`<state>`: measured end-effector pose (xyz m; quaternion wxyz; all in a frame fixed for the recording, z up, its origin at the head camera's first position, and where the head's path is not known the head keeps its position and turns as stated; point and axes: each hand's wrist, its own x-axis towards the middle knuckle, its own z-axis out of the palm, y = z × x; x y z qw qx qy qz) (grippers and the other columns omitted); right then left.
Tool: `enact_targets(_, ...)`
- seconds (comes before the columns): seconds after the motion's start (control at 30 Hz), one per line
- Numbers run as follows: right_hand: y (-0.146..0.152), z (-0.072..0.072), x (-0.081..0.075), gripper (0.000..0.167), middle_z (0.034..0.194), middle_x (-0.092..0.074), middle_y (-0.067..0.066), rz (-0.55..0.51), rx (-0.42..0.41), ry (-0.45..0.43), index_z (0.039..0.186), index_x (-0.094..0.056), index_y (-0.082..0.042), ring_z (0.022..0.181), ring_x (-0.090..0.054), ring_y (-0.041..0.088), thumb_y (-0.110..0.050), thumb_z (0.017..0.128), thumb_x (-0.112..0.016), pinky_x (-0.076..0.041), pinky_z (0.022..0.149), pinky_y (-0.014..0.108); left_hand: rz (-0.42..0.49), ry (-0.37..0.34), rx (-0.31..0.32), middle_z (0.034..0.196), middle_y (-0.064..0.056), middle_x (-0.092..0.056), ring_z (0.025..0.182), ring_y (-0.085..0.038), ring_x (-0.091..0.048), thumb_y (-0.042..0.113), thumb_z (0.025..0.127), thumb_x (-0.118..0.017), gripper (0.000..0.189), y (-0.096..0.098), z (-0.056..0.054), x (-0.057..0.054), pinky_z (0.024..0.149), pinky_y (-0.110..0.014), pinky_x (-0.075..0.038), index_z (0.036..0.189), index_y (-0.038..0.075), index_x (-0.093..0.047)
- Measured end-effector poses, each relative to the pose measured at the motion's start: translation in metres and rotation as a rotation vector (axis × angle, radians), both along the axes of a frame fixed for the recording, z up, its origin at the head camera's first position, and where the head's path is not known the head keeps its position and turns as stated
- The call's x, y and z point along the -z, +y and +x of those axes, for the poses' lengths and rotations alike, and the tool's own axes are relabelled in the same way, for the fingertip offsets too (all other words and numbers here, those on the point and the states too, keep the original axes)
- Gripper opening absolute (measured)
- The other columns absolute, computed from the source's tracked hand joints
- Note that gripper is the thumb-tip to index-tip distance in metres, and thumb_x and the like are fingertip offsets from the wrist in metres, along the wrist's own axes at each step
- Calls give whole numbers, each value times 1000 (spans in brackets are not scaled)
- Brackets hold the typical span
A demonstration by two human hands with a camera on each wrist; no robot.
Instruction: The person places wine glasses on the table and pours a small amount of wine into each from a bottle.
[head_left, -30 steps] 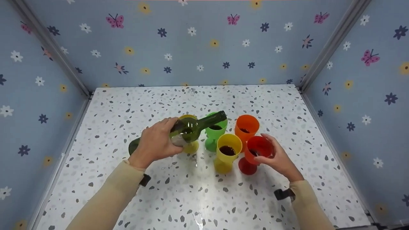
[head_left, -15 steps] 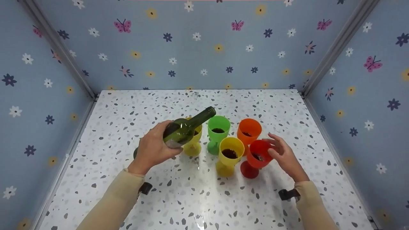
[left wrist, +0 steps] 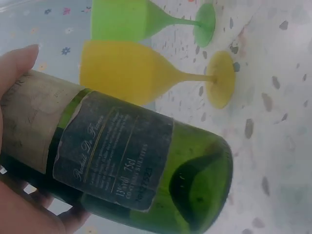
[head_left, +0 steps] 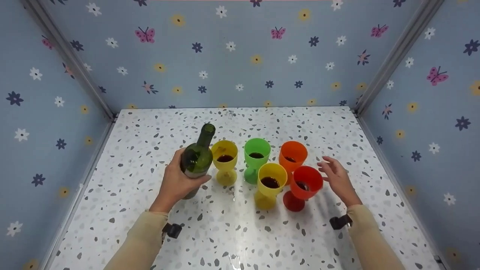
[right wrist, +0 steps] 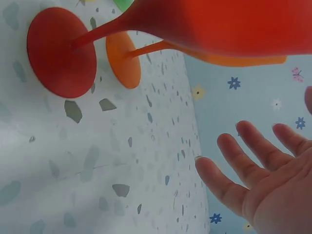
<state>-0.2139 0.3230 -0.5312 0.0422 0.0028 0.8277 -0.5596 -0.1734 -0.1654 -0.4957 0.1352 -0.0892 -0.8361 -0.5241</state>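
A green glass wine bottle (head_left: 200, 155), nearly upright with its neck leaning slightly right, is gripped round its body by my left hand (head_left: 176, 182). In the left wrist view a dark back label (left wrist: 114, 151) and a little liquid near the bottle's base show. My right hand (head_left: 337, 179) is beside the red goblet (head_left: 307, 182), fingers spread and apart from it; its palm shows in the right wrist view. Dark liquid lies in the red goblet, the orange goblet (head_left: 293, 152), the green goblet (head_left: 257, 148), the front yellow goblet (head_left: 272, 172) and the left yellow goblet (head_left: 225, 150).
The goblets stand close together on a white speckled table (head_left: 240, 232). Blue walls (head_left: 240, 67) with flowers and butterflies enclose its back and both sides. A few wet spots show on the surface near the middle.
My left hand has drawn the bottle left, away from over the green goblet, and turned it more upright. My right hand has let go of the red goblet and moved right.
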Motion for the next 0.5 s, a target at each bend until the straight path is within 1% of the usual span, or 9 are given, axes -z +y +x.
enact_targets(0.1,2,-5,6,65,140,-50,23,48,9,-16,150,-34,-4,128,-49,37,-44,101,-50,-45,99,53,84,-41,-11,129,-3,-59,116,-21,-55,26,65,-94,88,0,3,7,103,-49,-35,138,16,-46)
enact_targets(0.23,3,-7,10,63,140,-50,24,91,11,-34,150,-33,-4,127,-50,38,-37,101,-53,-45,100,51,170,-97,-19,127,-10,-59,117,-26,-54,13,66,-92,85,7,16,-6,105,-50,-32,137,10,-45)
enact_targets(0.33,4,-8,13,62,141,-49,25,108,-2,-56,151,-31,-3,128,-49,40,-33,101,-54,-43,101,52,214,-114,-22,126,-14,-60,116,-28,-54,6,67,-90,82,13,24,-10,105,-50,-33,135,5,-45)
enact_targets(0.4,6,-9,16,63,141,-48,26,119,-15,-66,151,-31,-3,128,-49,42,-33,101,-55,-42,102,53,241,-89,-22,124,-14,-60,115,-28,-55,5,66,-90,81,15,24,0,105,-49,-34,134,4,-46)
enact_targets(0.5,7,-12,18,64,141,-47,28,129,-32,-84,152,-29,-3,128,-48,44,-31,101,-55,-42,102,54,272,-29,-23,122,-15,-62,112,-25,-57,2,65,-90,80,16,25,13,104,-46,-36,132,0,-47)
